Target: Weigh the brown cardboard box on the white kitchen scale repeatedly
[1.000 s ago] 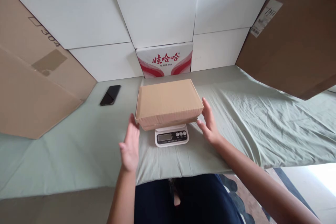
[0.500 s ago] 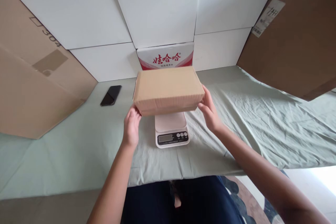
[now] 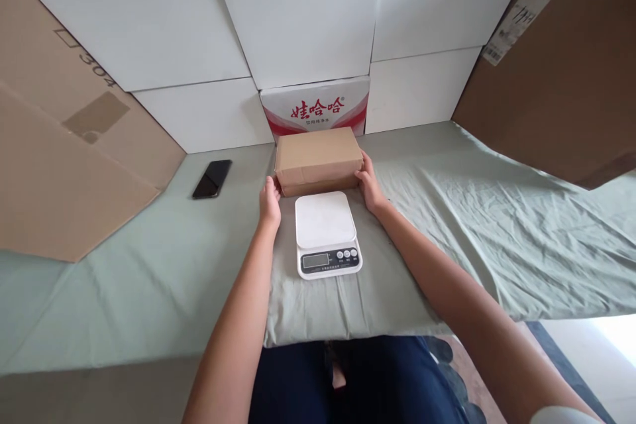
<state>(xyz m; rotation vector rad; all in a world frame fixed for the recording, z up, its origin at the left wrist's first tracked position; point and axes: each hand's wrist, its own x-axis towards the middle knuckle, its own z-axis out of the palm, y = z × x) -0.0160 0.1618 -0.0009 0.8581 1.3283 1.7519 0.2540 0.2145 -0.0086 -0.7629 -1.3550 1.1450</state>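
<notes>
A closed brown cardboard box (image 3: 318, 158) lies on the green cloth just behind a white kitchen scale (image 3: 326, 233). My left hand (image 3: 269, 202) grips the box's left end and my right hand (image 3: 368, 183) grips its right end. The scale's platform is bare, and its display and buttons face me. The box stands in front of a red-and-white printed carton (image 3: 315, 108) at the back.
A black phone (image 3: 212, 179) lies on the green cloth (image 3: 472, 225) to the left. White cartons (image 3: 298, 20) line the back. Large brown cardboard sheets lean at the left (image 3: 64, 165) and right (image 3: 561, 79).
Both hands closed on the box, lifted it off the scale and carried it away from me, down onto the cloth behind the scale. The scale's platform is now uncovered.
</notes>
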